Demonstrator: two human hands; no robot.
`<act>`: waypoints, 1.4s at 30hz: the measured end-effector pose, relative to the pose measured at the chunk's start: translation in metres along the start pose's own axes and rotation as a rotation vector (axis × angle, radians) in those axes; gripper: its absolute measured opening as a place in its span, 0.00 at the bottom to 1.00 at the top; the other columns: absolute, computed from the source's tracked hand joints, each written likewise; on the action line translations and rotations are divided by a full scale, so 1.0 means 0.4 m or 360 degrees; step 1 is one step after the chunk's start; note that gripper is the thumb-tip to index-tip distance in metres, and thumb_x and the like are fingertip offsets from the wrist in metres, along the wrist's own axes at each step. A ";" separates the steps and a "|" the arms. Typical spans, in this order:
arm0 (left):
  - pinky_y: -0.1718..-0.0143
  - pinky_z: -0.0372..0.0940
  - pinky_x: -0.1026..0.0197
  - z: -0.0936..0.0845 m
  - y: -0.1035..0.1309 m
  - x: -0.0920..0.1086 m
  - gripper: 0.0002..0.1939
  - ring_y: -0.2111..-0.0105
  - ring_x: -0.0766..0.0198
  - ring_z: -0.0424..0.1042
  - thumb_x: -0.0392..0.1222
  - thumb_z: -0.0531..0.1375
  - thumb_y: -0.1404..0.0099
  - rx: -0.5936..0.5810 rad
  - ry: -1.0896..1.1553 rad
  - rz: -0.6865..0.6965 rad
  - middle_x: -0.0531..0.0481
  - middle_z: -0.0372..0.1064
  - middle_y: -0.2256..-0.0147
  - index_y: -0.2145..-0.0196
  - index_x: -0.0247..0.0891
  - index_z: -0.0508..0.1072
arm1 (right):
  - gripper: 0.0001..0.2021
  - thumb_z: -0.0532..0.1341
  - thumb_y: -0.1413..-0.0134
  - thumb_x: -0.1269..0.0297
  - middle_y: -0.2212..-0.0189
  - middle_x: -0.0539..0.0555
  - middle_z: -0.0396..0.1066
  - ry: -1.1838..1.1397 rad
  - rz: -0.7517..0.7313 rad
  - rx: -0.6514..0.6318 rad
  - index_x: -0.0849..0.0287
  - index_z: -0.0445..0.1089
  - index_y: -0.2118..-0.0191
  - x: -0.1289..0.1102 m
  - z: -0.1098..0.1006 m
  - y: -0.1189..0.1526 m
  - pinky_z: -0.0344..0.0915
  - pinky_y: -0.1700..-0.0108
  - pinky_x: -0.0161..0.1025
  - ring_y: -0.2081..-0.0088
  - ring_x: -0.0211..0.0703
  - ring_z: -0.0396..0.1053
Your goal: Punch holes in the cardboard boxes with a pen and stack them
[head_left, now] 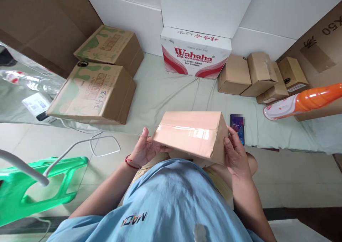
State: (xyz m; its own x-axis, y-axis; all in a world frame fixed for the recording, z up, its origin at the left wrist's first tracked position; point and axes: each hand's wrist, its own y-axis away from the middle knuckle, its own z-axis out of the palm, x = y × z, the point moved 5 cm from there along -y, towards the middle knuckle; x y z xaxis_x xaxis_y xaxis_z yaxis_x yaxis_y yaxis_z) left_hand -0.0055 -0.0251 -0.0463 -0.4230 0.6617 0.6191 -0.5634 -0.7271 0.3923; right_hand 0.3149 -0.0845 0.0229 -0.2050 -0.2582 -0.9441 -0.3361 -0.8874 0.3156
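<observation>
A taped brown cardboard box (187,131) is held between my two hands, just above my lap at the front edge of the bench. My left hand (146,149) supports its left end, thumb pointing up and fingers reaching under the bottom edge. At the right end, my right hand (235,149) grips the side face with the fingers bent against the cardboard. Shiny clear tape runs across the top of the box. A phone (237,128) lies beside my right hand on the green cloth.
On the cloth-covered bench (149,89) stand two coconut cartons (91,92), a white Wahaba-style water carton (196,55) and several small brown boxes (235,73). An orange-capped bottle (301,101) is at right. A green stool (40,192) and white cable (80,140) are at left.
</observation>
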 end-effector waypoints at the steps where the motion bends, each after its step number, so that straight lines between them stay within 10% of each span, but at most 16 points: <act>1: 0.43 0.76 0.46 -0.004 0.002 -0.002 0.44 0.43 0.42 0.81 0.80 0.58 0.33 0.0026 0.0008 -0.0018 0.36 0.83 0.47 0.44 0.37 0.83 | 0.38 0.75 0.44 0.41 0.38 0.54 0.76 0.0020 -0.0029 -0.0019 0.43 0.70 0.31 -0.008 0.005 0.006 0.72 0.38 0.48 0.37 0.55 0.73; 10: 0.48 0.77 0.58 -0.012 -0.003 -0.018 0.19 0.49 0.52 0.82 0.53 0.78 0.39 0.0196 -0.0146 0.0216 0.45 0.84 0.56 0.56 0.41 0.84 | 0.37 0.76 0.44 0.44 0.35 0.56 0.75 -0.0046 -0.0137 -0.0011 0.44 0.70 0.32 -0.005 -0.002 0.004 0.70 0.35 0.52 0.34 0.56 0.72; 20: 0.41 0.72 0.58 0.033 0.001 0.032 0.36 0.37 0.50 0.74 0.40 0.82 0.47 0.0248 -0.0447 0.0447 0.48 0.78 0.41 0.42 0.49 0.79 | 0.27 0.72 0.43 0.37 0.44 0.54 0.82 0.0149 -0.0076 0.0087 0.48 0.81 0.46 0.017 -0.013 -0.031 0.72 0.37 0.54 0.39 0.59 0.76; 28: 0.24 0.59 0.43 0.098 0.033 0.081 0.34 0.20 0.42 0.47 0.38 0.78 0.40 0.0009 -0.0712 0.0751 0.44 0.59 0.25 0.37 0.51 0.79 | 0.31 0.70 0.43 0.32 0.45 0.58 0.82 -0.0191 0.0209 0.0026 0.51 0.81 0.46 0.052 0.001 -0.022 0.77 0.44 0.55 0.41 0.61 0.78; 32: 0.18 0.43 0.40 0.168 0.061 0.113 0.28 0.20 0.42 0.47 0.36 0.74 0.37 -0.0116 -0.0758 0.0879 0.43 0.65 0.28 0.40 0.47 0.81 | 0.23 0.75 0.44 0.42 0.45 0.55 0.83 -0.0166 0.0187 0.0159 0.51 0.83 0.49 0.094 -0.040 -0.033 0.74 0.41 0.52 0.41 0.57 0.77; 42: 0.22 0.51 0.33 0.255 0.110 0.165 0.22 0.28 0.38 0.64 0.40 0.69 0.32 -0.0222 -0.1159 0.1084 0.43 0.75 0.35 0.41 0.47 0.82 | 0.22 0.77 0.49 0.44 0.52 0.53 0.84 -0.0253 0.0349 0.0045 0.52 0.83 0.54 0.153 -0.001 -0.075 0.78 0.44 0.51 0.50 0.52 0.80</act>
State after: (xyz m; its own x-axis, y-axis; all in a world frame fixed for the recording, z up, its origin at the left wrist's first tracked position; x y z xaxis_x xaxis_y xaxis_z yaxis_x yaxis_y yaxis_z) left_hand 0.0141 -0.0320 0.0813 -0.1752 -0.1940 0.9652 -0.4608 -0.8502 -0.2545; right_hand 0.3129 -0.0738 -0.0443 -0.4169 -0.3776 -0.8268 -0.2930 -0.8052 0.5155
